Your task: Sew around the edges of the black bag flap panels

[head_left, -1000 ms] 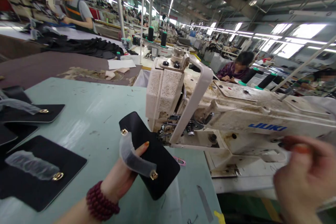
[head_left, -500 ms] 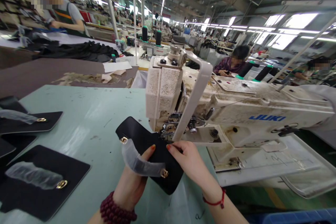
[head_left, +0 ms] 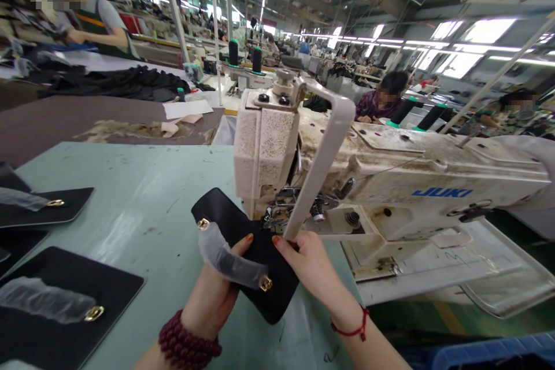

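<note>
A black leather-like panel (head_left: pixel 261 250) lies on the pale green table, its far edge under the presser foot (head_left: pixel 269 219) of a sewing machine (head_left: pixel 267 153). Clear plastic wraps the handle (head_left: pixel 229 260), which is fixed to the panel by gold-coloured rings at both ends. My left hand (head_left: pixel 212 298) grips the panel from the left, thumb on top near the handle and fingers partly hidden beneath. On the other side, my right hand (head_left: pixel 310 260) pinches the panel's edge close to the foot, thumb on top. The needle tip cannot be made out.
Several similar black panels (head_left: pixel 113 277) with wrapped handles lie at the left. A white lever (head_left: pixel 318 156) slants down in front of the machine head. Co-workers sit or stand beyond the machine, and a blue crate (head_left: pixel 498 352) is at lower right.
The camera view has shifted slightly, so the side panels appear further left. Both hands keep their hold on the panel, which has barely moved at the presser foot.
</note>
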A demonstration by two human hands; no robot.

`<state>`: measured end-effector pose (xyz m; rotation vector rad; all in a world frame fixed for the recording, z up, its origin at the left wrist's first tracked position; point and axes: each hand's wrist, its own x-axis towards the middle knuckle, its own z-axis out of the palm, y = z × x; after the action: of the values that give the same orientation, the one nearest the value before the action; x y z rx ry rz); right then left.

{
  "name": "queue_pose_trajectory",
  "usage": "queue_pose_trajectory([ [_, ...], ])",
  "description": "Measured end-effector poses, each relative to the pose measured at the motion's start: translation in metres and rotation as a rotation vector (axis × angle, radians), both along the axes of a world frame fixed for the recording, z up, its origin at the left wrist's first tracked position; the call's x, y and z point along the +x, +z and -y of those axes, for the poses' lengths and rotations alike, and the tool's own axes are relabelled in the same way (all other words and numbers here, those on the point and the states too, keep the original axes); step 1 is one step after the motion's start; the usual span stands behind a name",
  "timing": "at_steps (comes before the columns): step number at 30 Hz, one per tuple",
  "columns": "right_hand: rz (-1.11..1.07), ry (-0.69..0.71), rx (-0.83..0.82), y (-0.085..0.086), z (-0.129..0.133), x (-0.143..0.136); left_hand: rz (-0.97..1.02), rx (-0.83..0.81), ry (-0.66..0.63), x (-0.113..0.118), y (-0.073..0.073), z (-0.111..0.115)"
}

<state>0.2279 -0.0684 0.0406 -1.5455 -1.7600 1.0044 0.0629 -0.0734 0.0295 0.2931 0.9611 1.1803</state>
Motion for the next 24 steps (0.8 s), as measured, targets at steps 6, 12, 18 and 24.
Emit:
queue_pose_trajectory([
  [6,-0.031,-0.030,-0.033,-0.009,0.001,-0.005,-0.036,0.002,-0.012,-0.005,0.000,-0.007],
  [12,-0.067,-0.076,-0.004,-0.017,0.005,-0.011,-0.033,0.012,-0.068,-0.008,0.006,-0.013],
  [18,-0.085,-0.130,0.050,-0.017,0.007,-0.018,-0.026,0.025,-0.121,-0.013,0.005,-0.017],
  [24,-0.159,-0.179,0.101,-0.028,0.009,-0.025,-0.050,0.092,-0.210,-0.024,-0.003,-0.029],
])
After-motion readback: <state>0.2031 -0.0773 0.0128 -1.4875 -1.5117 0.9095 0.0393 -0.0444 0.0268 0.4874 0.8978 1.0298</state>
